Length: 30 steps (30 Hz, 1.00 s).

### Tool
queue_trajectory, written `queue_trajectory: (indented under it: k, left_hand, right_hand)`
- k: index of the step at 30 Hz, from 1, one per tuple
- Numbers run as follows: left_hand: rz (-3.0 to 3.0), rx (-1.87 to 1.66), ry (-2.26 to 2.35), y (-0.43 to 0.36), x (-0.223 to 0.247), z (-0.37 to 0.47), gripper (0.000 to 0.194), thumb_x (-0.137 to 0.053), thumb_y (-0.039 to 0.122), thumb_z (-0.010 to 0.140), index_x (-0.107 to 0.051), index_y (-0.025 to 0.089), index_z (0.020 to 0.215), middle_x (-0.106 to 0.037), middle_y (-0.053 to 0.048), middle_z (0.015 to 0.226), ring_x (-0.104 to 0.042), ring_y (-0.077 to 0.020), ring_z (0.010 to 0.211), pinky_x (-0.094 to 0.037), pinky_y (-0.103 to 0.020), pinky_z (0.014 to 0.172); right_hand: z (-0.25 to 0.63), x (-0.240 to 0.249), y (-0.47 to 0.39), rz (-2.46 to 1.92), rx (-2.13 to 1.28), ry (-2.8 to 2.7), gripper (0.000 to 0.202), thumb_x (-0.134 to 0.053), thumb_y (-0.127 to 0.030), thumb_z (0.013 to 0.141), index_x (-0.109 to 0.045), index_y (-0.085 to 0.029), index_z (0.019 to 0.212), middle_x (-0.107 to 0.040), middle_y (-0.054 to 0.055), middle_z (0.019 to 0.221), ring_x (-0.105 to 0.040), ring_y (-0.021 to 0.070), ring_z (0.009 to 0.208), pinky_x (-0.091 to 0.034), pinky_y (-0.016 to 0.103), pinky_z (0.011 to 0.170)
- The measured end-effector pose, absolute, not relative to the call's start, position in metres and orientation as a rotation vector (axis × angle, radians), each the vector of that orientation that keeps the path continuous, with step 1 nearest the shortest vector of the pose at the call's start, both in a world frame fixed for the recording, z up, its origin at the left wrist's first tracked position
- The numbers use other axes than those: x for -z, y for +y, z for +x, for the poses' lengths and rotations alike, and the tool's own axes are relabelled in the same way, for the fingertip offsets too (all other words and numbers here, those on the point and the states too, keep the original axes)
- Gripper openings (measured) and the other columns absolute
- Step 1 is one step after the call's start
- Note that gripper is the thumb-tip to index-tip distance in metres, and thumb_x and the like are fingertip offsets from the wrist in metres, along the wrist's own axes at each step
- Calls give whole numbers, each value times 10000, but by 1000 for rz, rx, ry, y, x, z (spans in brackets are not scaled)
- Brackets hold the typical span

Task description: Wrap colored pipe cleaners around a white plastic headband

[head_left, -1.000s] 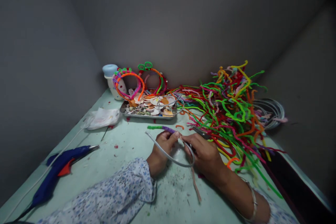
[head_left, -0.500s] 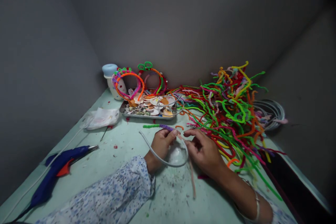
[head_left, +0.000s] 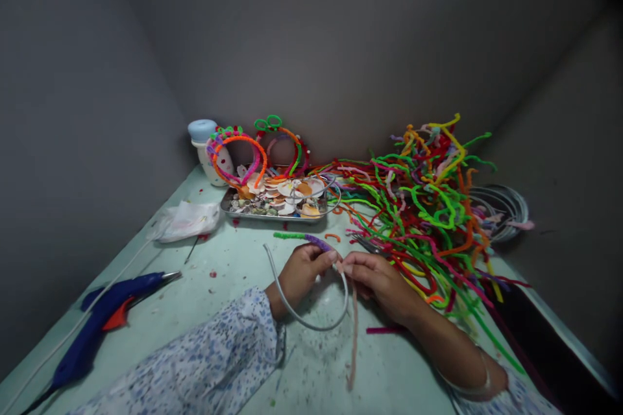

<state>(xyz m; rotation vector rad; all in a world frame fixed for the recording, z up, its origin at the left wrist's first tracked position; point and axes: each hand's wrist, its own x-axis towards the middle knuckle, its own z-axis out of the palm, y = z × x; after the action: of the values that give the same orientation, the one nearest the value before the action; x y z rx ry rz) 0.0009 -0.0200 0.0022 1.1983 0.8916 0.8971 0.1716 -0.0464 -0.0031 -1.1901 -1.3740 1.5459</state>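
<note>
My left hand (head_left: 304, 273) is closed around a curved silvery headband (head_left: 311, 326), thumb pressed on the wrapped part. Green and purple fuzzy pipe cleaner covers the headband's far end (head_left: 292, 235); the near part is bare. My right hand (head_left: 382, 282) pinches a pale pink pipe cleaner (head_left: 354, 343) against the headband, right beside my left thumb. The pink tail hangs down toward me. The fingertips partly hide where the pink strand meets the band. Under my right forearm lies a short magenta pipe cleaner piece (head_left: 384, 331).
A blue glue gun (head_left: 107, 318) with its cord lies at left, near a plastic packet (head_left: 189, 220). Behind are a metal tray (head_left: 272, 216) of shells, wrapped headbands (head_left: 238, 139) and a lidded bottle (head_left: 214, 162). Right are heaped pipe cleaners (head_left: 428, 207), scissors (head_left: 370, 245) and coiled wire (head_left: 516, 211).
My right hand's fingers have closed in on the pink pipe cleaner at the band. The headband has shifted slightly right and its bare curve has dropped toward me.
</note>
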Motion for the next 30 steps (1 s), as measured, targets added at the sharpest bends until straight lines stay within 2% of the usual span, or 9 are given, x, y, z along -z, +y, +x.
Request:
queue_trajectory:
  k: [9, 20, 30]
  left_hand:
    - [1230, -854, 900, -18, 0, 0, 310, -686, 439, 701, -688, 129, 689, -587, -26, 602, -467, -119, 563, -351, -245, 582]
    - [1472, -849, 962, -13, 11, -4, 219, -617, 361, 772, -697, 161, 736, -602, -26, 652, -499, -144, 631, -368, -247, 612]
    - [1474, -851, 970, -13, 10, 0, 237, -611, 347, 749, -646, 114, 723, -588, -24, 639, -498, -133, 623, -376, -245, 599]
  right_hand:
    - [173, 5, -47, -1179, -1611, -1372, 239, -600, -376, 783, -552, -173, 666, -403, -70, 509, -313, 67, 426, -198, 206, 419]
    - [174, 5, -45, -1206, -1643, -1361, 195, -592, -308, 783, -548, -164, 658, -440, -65, 520, -318, 58, 428, -202, 197, 418]
    - [170, -4, -46, -1344, -1577, -1419, 195, -599, -339, 760, -567, -157, 699, -404, -74, 512, -313, 63, 441, -211, 202, 423]
